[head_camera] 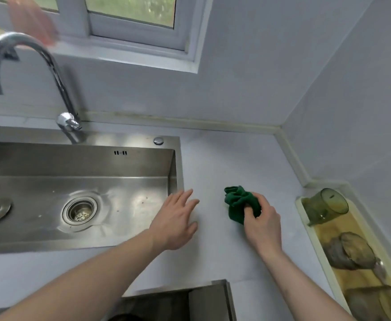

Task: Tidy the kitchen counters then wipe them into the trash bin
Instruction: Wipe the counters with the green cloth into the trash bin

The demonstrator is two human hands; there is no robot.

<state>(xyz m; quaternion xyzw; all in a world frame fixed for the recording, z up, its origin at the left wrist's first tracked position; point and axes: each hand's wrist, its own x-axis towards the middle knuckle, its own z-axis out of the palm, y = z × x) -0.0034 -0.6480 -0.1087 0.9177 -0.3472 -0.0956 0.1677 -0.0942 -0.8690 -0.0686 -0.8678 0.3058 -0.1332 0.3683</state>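
A bunched green cloth (238, 201) lies on the pale grey counter (231, 163) to the right of the sink. My right hand (263, 224) grips the cloth from its near side, fingers curled into the fabric. My left hand (177, 222) is flat with straight, spread fingers at the counter's edge beside the sink's right rim, and holds nothing. At the bottom centre, below the counter's front edge, a dark bin-like container (178, 300) shows only its top.
A steel sink (129, 163) with a drain strainer (79, 210) and a tall curved faucet (57, 77) fills the left. A cream tray (305, 218) at the right wall holds a green cup (326, 205) and glass vessels lying on their sides. Walls close the back and right.
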